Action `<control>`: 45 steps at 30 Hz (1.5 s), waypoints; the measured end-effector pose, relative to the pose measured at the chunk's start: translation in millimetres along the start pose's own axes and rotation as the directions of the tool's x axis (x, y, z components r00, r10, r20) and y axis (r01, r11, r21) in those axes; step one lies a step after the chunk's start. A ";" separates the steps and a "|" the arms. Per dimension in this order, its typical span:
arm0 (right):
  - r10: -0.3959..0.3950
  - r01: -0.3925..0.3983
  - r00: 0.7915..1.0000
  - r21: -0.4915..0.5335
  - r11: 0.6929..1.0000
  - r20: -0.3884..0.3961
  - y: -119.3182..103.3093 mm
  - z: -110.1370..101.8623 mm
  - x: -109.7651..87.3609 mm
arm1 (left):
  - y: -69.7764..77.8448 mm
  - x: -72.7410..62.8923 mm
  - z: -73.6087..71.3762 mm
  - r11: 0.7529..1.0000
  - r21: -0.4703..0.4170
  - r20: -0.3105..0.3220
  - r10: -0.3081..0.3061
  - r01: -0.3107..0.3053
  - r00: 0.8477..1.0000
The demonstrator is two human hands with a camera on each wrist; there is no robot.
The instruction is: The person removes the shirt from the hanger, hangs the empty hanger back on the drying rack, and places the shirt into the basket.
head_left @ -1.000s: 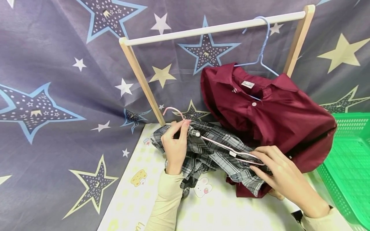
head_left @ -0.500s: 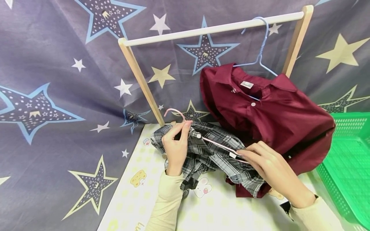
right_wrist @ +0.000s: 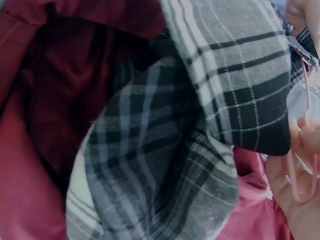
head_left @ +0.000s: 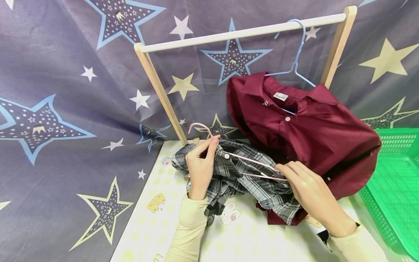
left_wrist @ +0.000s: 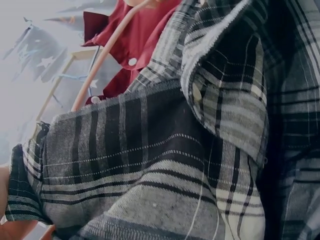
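Note:
A grey-and-black plaid shirt (head_left: 252,187) lies bunched on the table, with a pink wire hanger (head_left: 253,161) partly inside it. At the collar, my left hand (head_left: 200,167) pinches the hanger's neck just below its hook, with shirt cloth close beside the fingers. My right hand (head_left: 309,189) holds the hanger's right end between thumb and fingers, outside the cloth. In the right wrist view, the rounded hanger end (right_wrist: 301,197) shows against that palm. Plaid cloth (left_wrist: 120,155) fills most of the left wrist view and hides the left fingers there.
A maroon shirt (head_left: 294,127) hangs on a blue hanger (head_left: 298,51) from the rack's white rail (head_left: 242,33), behind the plaid one. Its lower part reaches the table (head_left: 144,222). At the right stands a green basket (head_left: 392,203). A star-patterned curtain (head_left: 82,182) forms the backdrop.
My right hand has slid leftward along the hanger from its far end, and the hanger's lower wire now shows more. My left hand keeps its pinch and has shifted slightly right.

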State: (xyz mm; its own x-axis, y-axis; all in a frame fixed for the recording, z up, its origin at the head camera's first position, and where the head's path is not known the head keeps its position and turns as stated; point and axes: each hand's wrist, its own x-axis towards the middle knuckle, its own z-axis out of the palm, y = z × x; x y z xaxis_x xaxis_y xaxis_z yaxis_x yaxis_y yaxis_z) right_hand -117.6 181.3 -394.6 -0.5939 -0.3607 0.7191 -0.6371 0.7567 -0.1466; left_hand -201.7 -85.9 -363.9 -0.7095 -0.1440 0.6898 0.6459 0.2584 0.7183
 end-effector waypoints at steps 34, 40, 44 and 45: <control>-0.026 0.031 0.989 0.030 0.999 -0.143 11.2 -37.0 -6.0 | -32.2 -6.4 -24.0 0.988 0.150 0.085 -0.034 0.021 0.996; -0.031 0.036 0.986 0.026 0.999 -0.166 13.9 -43.0 -7.0 | -39.7 -5.6 -27.4 0.985 0.161 0.053 -0.063 0.054 0.997; -0.037 0.042 0.984 0.028 0.999 -0.173 13.4 -46.0 -5.9 | -30.1 -3.7 -28.6 0.983 0.168 0.052 -0.086 0.076 0.995; -0.040 0.045 0.984 0.029 0.999 -0.175 13.5 -46.9 -5.7 | -25.9 -3.1 -28.9 0.983 0.167 0.056 -0.086 0.076 0.995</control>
State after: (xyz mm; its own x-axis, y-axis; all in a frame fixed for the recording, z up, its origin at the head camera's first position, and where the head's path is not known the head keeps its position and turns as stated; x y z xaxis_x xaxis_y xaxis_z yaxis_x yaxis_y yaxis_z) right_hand -99.8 219.1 -368.8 -0.4732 -0.2897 0.8319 -0.6773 0.7235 -0.1333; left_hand -208.1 -119.8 -382.0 -0.7771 -0.1123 0.6192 0.5340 0.4029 0.7433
